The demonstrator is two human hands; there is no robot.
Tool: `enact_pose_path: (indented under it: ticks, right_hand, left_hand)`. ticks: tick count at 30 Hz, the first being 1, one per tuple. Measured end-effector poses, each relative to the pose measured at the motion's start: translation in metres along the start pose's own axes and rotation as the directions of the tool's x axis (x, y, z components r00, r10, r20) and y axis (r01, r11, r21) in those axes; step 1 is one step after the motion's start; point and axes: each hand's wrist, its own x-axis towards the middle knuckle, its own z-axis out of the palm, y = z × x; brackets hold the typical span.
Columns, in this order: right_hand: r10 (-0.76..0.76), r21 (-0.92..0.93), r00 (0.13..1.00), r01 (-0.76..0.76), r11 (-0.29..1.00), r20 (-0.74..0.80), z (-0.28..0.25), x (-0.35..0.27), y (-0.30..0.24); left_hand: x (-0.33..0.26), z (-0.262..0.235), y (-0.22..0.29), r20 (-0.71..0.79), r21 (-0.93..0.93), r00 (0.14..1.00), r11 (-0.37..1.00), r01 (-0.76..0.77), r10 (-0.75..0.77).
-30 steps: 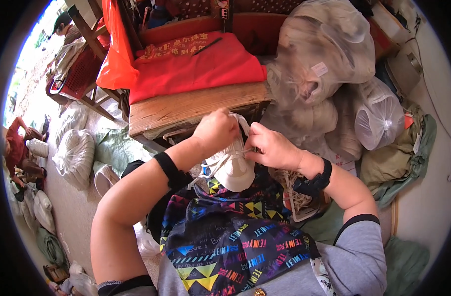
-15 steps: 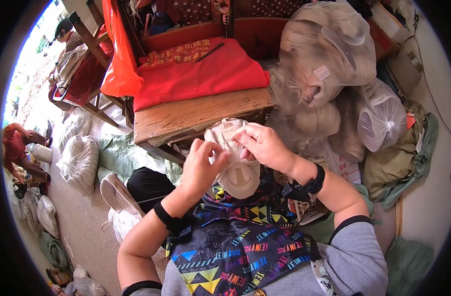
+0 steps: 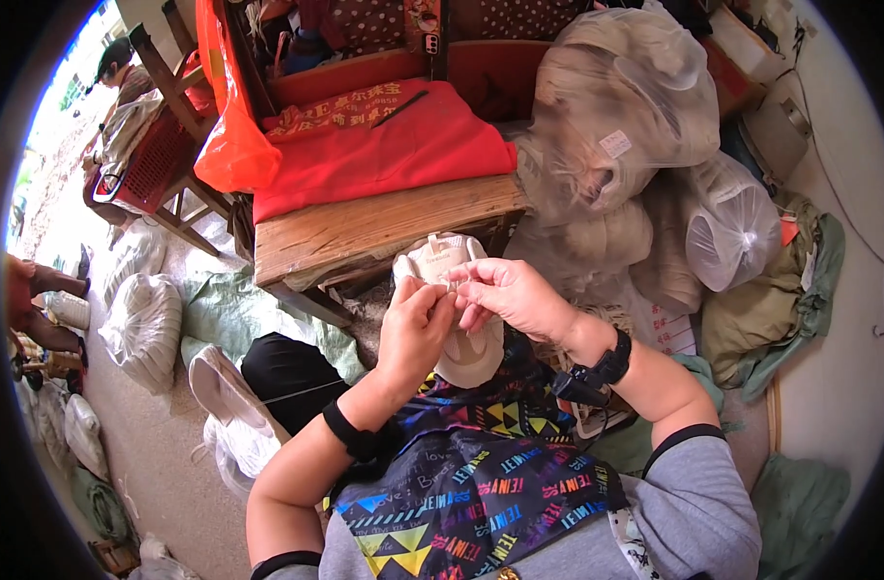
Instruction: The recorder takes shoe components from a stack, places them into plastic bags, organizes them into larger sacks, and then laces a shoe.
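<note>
A cream shoe (image 3: pixel 471 365) lies on my lap, its rounded toe toward me and its heel end by the wooden table. My left hand (image 3: pixel 410 333) is pinched over the middle of the shoe. Beside it, my right hand (image 3: pixel 521 298) has thumb and forefinger pressed together, with the other fingers loosely curled. Between the fingertips of both hands runs a thin pale strand, which looks like the shoelace (image 3: pixel 451 286). The hands hide most of the lacing area. To the left, another pale shoe (image 3: pixel 220 382) rests at my black-clad knee.
A wooden table (image 3: pixel 374 227) with a red cloth (image 3: pixel 394 145) stands in front of me. Large clear bags (image 3: pixel 635 106) of shoes are piled at the right. White sacks (image 3: pixel 142 329) lie on the floor at the left, where other people sit.
My left hand has come in to the right and closed, so the fingertips of both hands now meet above the shoe. The whole view has shifted slightly.
</note>
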Motion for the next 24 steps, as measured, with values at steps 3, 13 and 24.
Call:
enact_pose_path:
  ticks: [3,13,24]
  right_hand:
    - [-0.057,-0.135,0.998,0.057,0.989,0.001,0.002,0.003,0.002]
    - [-0.601,-0.631,0.678,0.697,0.341,0.424,0.049,-0.017,-0.075]
    - [-0.933,-0.569,0.083,0.81,-0.142,0.35,0.075,-0.01,-0.244]
  left_hand:
    - [0.0,-0.002,-0.002,0.033,0.044,0.999,0.999,-0.023,0.022]
    - [0.004,-0.047,-0.035,0.183,-0.522,0.983,0.847,0.1,-0.004]
    - [0.007,-0.042,0.007,0.54,-0.556,0.84,0.773,0.305,0.056]
